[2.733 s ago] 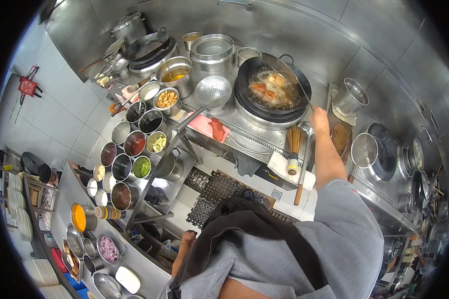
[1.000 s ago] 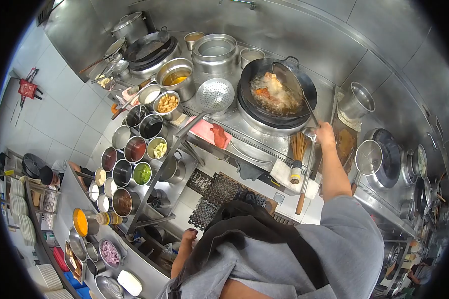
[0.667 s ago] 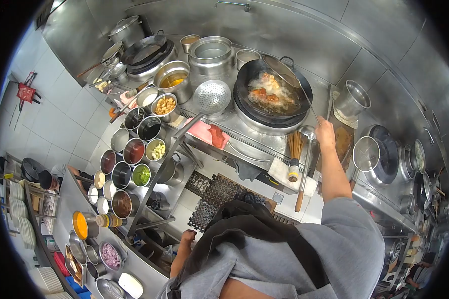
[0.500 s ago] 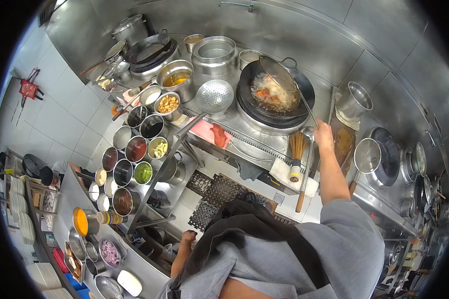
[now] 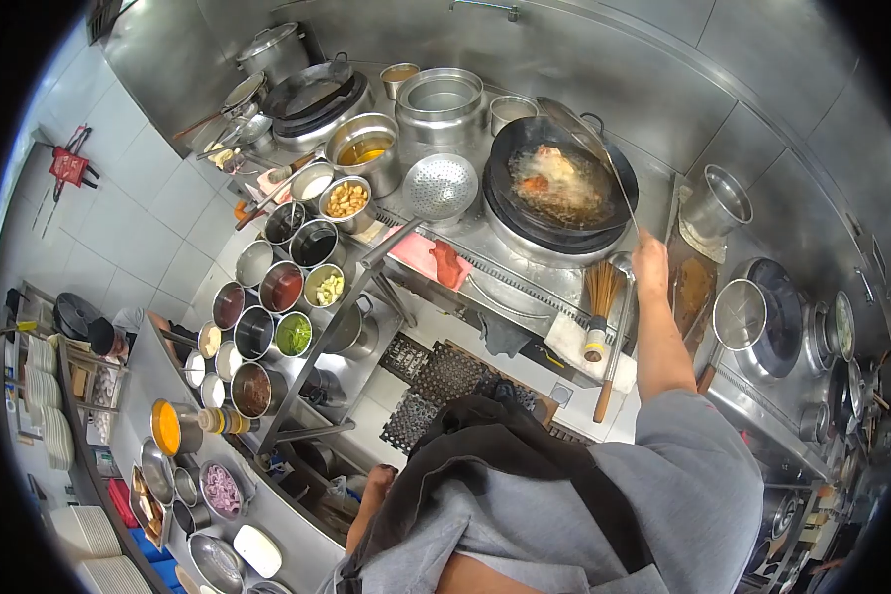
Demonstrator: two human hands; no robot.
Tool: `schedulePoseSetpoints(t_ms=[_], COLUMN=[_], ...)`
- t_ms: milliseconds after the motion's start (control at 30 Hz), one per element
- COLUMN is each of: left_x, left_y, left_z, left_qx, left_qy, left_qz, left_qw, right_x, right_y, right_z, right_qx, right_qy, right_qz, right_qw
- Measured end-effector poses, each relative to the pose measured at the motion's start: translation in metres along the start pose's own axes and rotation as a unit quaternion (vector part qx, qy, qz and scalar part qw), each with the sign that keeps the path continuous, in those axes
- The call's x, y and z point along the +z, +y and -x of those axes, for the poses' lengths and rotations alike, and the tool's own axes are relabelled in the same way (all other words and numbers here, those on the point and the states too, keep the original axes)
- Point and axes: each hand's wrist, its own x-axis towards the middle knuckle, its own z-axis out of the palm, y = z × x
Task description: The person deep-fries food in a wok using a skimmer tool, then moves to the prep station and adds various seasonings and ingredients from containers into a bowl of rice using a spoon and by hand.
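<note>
Left hand blurry, can't tell its grip; right hand has grip pinching strainer handle. Wok: bubbling liquid, probably meat.

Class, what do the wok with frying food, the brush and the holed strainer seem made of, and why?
Wok: probably iron or steel, dark, mostly dull. Brush: likely bamboo or wood, matt, with stiff tan strands. Strainer: metal, likely steel, silvery with highlights.

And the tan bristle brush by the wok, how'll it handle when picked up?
The brush is probably light: it looks like bundled thin strands. They look straight, so likely stiff. Its rounded, banded end, on the white cloth, might roll, though the fanned tips should resist that.
</note>
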Motion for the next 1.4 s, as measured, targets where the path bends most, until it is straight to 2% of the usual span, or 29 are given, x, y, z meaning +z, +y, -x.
schedulePoseSetpoints(t_ms=[67, 167, 267, 367, 400, 467, 500, 533, 600, 667, 733, 800, 867, 900, 967, 1000, 1067, 1100, 1167, 1200, 1267, 1300, 1333, 1400], left_x=[0.0, -0.002, -0.003, -0.076, -0.075, -0.083, -0.087, -0.088, -0.071, -0.044, -0.023, -0.02, -0.032, -0.042, -0.07, -0.092, -0.125, -0.118, -0.082, -0.085, -0.087, -0.089, -0.088, -0.081], left_y=[-0.002, -0.003, -0.021, 0.023, 0.027, 0.038, 0.041, 0.044, 0.037, 0.024, 0.016, 0.017, 0.02, 0.025, 0.037, 0.048, 0.057, 0.039, -0.007, -0.01, -0.007, -0.007, -0.013, -0.03], left_z=[0.0, 0.003, -0.003, 0.006, 0.007, 0.01, 0.012, 0.016, 0.02, 0.025, 0.03, 0.033, 0.037, 0.038, 0.038, 0.035, 0.032, 0.029, 0.038, 0.041, 0.042, 0.044, 0.049, 0.047], left_qx=[0.008, 0.03, -0.103, -0.266, -0.27, -0.297, -0.321, -0.324, -0.304, -0.261, -0.233, -0.233, -0.263, -0.287, -0.354, -0.395, -0.451, -0.452, -0.365, -0.366, -0.363, -0.359, -0.359, -0.297], left_qy=[0.0, 0.049, -0.018, -0.03, -0.032, 0.043, 0.019, 0.017, 0.011, -0.012, -0.032, -0.046, -0.053, -0.058, -0.069, -0.069, -0.071, -0.07, -0.058, -0.06, -0.055, -0.052, -0.054, -0.054], left_qz=[-0.053, -0.071, 0.12, 0.347, 0.347, 0.439, 0.437, 0.437, 0.314, 0.236, 0.206, 0.198, 0.201, 0.206, 0.221, 0.244, 0.399, 0.385, 0.377, 0.365, 0.287, 0.249, 0.24, 0.22], left_qw=[0.999, 0.996, 0.987, 0.899, 0.898, 0.847, 0.84, 0.839, 0.899, 0.936, 0.95, 0.951, 0.942, 0.934, 0.906, 0.883, 0.795, 0.802, 0.85, 0.854, 0.885, 0.898, 0.9, 0.928], right_x=[0.013, 0.027, 0.046, 0.077, 0.08, 0.081, 0.082, 0.079, 0.075, 0.086, 0.105, 0.112, 0.127, 0.135, 0.156, 0.167, 0.185, 0.195, 0.212, 0.225, 0.255, 0.265, 0.274, 0.293], right_y=[0.003, -0.012, -0.009, 0.018, 0.025, 0.029, 0.029, 0.022, 0.006, -0.003, -0.008, -0.018, -0.01, -0.004, 0.014, 0.022, 0.043, 0.052, 0.072, 0.086, 0.11, 0.117, 0.125, 0.147], right_z=[-0.008, -0.01, -0.004, 0.01, 0.016, 0.031, 0.039, 0.049, 0.07, 0.11, 0.164, 0.207, 0.234, 0.244, 0.256, 0.259, 0.26, 0.256, 0.246, 0.251, 0.268, 0.281, 0.291, 0.307], right_qx=[-0.03, -0.003, 0.004, -0.015, -0.015, -0.027, -0.027, -0.086, -0.2, -0.199, -0.237, -0.239, -0.174, -0.172, -0.077, -0.072, -0.009, 0.002, 0.109, 0.118, 0.134, 0.133, 0.141, 0.078], right_qy=[0.021, -0.005, -0.027, -0.072, -0.076, -0.082, -0.085, -0.021, 0.111, -0.006, -0.134, -0.203, -0.282, -0.284, -0.354, -0.351, -0.361, -0.358, -0.469, -0.47, -0.413, -0.335, -0.336, -0.293], right_qz=[0.031, 0.058, 0.088, 0.16, 0.159, 0.156, 0.156, 0.108, 0.01, -0.101, -0.059, -0.164, -0.13, -0.139, -0.041, -0.053, 0.034, 0.024, 0.114, 0.105, 0.1, 0.092, 0.087, 0.167], right_qw=[0.999, 0.998, 0.996, 0.984, 0.984, 0.984, 0.984, 0.99, 0.973, 0.975, 0.96, 0.935, 0.935, 0.933, 0.931, 0.932, 0.932, 0.933, 0.869, 0.869, 0.895, 0.928, 0.927, 0.938])
